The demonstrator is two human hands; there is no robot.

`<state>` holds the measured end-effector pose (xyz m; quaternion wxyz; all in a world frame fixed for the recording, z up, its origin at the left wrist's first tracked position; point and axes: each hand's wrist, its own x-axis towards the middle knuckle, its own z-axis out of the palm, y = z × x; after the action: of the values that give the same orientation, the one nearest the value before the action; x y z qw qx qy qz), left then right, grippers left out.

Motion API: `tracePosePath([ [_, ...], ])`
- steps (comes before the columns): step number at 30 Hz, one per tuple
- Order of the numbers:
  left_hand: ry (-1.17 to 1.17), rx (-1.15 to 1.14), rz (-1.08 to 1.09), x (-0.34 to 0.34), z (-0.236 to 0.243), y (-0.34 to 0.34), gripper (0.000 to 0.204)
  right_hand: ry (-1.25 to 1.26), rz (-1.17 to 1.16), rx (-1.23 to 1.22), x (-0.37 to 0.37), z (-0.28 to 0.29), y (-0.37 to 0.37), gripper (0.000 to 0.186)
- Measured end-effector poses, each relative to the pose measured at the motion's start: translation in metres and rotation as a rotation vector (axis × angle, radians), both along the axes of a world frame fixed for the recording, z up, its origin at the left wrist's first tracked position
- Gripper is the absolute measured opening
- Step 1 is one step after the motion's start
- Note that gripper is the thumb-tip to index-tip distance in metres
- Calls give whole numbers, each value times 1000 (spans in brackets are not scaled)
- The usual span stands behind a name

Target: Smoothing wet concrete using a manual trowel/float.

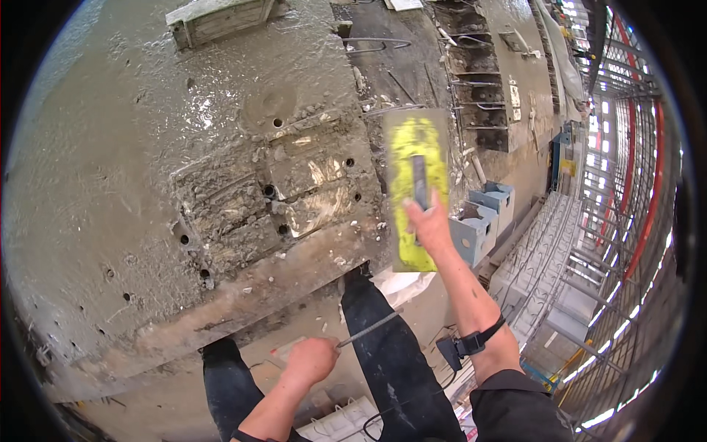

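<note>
My right hand (431,221) is closed round the dark handle of a long yellow float (405,239). The float is held upright in the picture, its yellow back smeared with grey, beyond the right end of the wet concrete slab (221,96). My left hand (313,359) makes a fist low in front of my legs, gripping a thin grey ridged rod (372,329) that sticks out to the right. A pale edge of something shows beside that fist, too hidden to name. Across the slab's near part lie rough, lumpy concrete patches (228,199) among several round holes.
A mould edge (243,283) runs along the slab's near side, close to my legs. A concrete-smeared block (217,20) rests on the far slab. To the right are blue-grey boxes (471,234), stacked panels with wire loops (534,243) and metal racking (626,221).
</note>
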<state>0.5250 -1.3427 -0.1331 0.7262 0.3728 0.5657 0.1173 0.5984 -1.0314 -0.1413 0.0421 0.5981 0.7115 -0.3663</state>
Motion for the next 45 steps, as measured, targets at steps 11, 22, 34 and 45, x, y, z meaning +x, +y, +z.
tracePosePath([
  [11,-8,7,-40,2,-3,4,26,-38,432,289,-82,-62,76,33],
  [22,-10,-35,-24,3,-8,3,26,-266,822,226,-111,-105,128,29],
  [34,8,34,24,4,-8,-1,24,-55,414,134,-63,-15,57,52],
  [45,0,63,-56,6,-2,-3,24,4,714,-85,-51,-40,-69,44],
])
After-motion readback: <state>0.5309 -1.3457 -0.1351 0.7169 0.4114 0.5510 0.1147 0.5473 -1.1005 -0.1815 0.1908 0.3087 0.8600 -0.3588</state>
